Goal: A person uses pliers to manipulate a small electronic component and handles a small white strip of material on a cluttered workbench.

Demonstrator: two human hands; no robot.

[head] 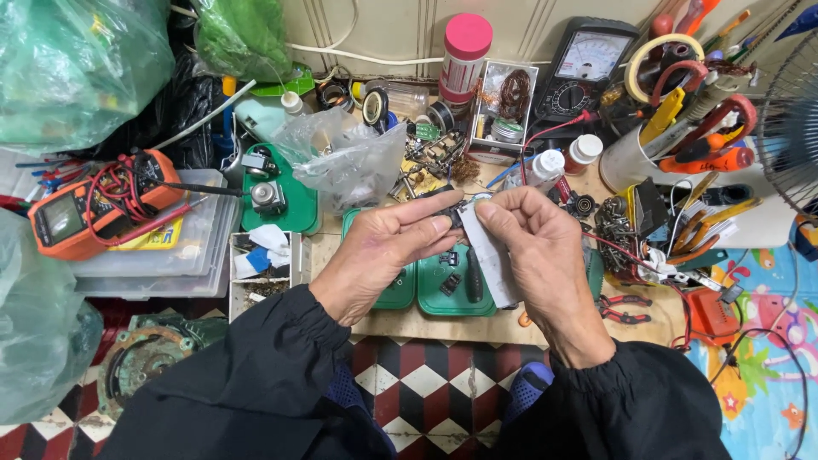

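Observation:
Both of my hands meet over the middle of a cluttered low wooden workbench (443, 326). My left hand (379, 255) pinches a small black part (454, 215) between thumb and forefinger. My right hand (545, 251) holds a strip of grey-white paper or sandpaper (487, 260) that hangs down from its fingers, right against the black part. Below the hands lie two green plastic trays (443, 298) with small black parts and a dark stick-like tool (474, 277) in them. Black sleeves cover both forearms.
An orange multimeter (81, 213) with red leads rests on clear boxes at left. A crumpled clear bag (341, 158) lies behind the hands. An analog meter (584, 72), a pink-capped can (464, 55) and a tool cup (682, 140) crowd the back right. Green bags (77, 68) pile at left.

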